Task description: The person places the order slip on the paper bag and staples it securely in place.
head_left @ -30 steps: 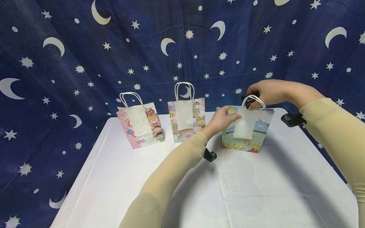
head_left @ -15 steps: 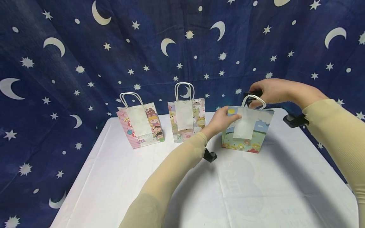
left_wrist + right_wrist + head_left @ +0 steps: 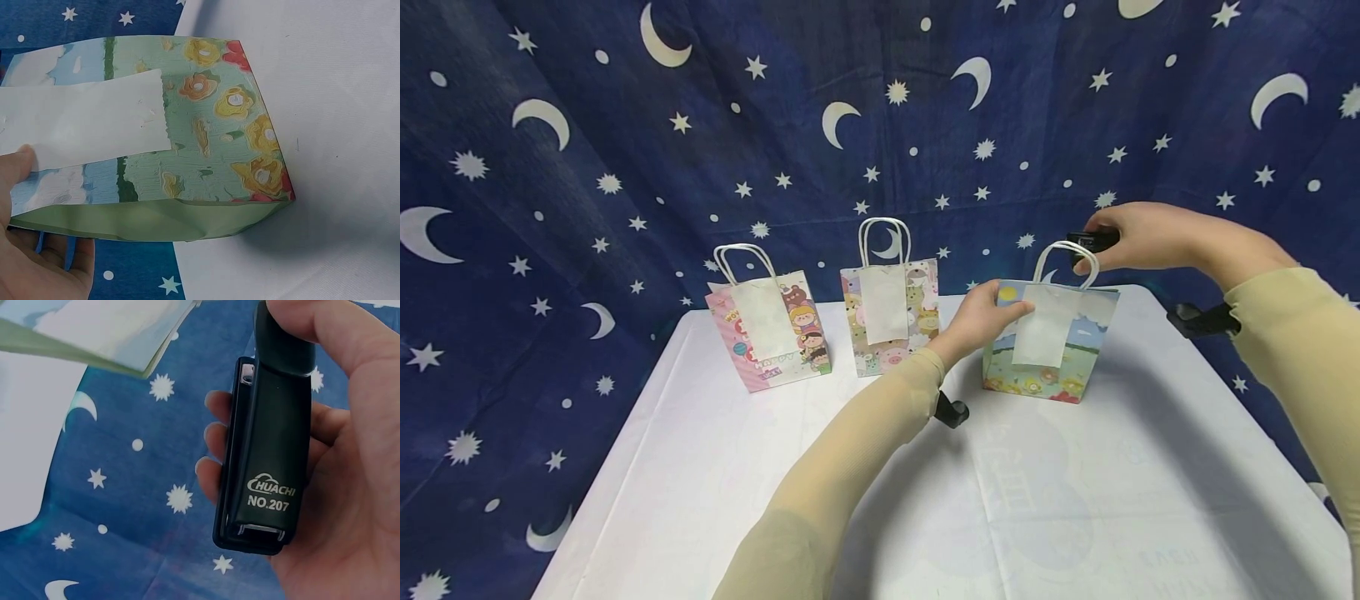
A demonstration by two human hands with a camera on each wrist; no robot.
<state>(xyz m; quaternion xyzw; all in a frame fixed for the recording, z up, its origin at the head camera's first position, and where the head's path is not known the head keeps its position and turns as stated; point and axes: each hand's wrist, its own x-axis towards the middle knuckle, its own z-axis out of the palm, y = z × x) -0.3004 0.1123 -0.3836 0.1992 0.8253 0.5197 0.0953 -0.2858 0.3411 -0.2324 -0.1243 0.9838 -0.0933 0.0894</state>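
A paper gift bag point(image 3: 1086, 354) with a flower meadow print and white rope handles stands upright at the table's right side. A white paper piece point(image 3: 1043, 329) covers the middle of its front. My left hand point(image 3: 985, 317) grips the bag's left upper edge, thumb on the front and fingers behind, as the left wrist view shows. In my right hand point(image 3: 1172, 237) is a black stapler point(image 3: 269, 444) marked HUACHI NO.207, held between thumb and curled fingers. It sits right of the bag's handles, apart from the bag in the right wrist view.
Two more paper bags stand left on the white table point(image 3: 700, 500): a pink cartoon bag point(image 3: 811, 333), slightly tilted, and an animal-print bag point(image 3: 925, 312). Both carry white paper pieces. A dark blue curtain point(image 3: 775, 125) with moons and stars hangs behind.
My right hand has moved right and slightly up with the stapler, away from the bag's top and handles. My left hand and the bags stay in place.
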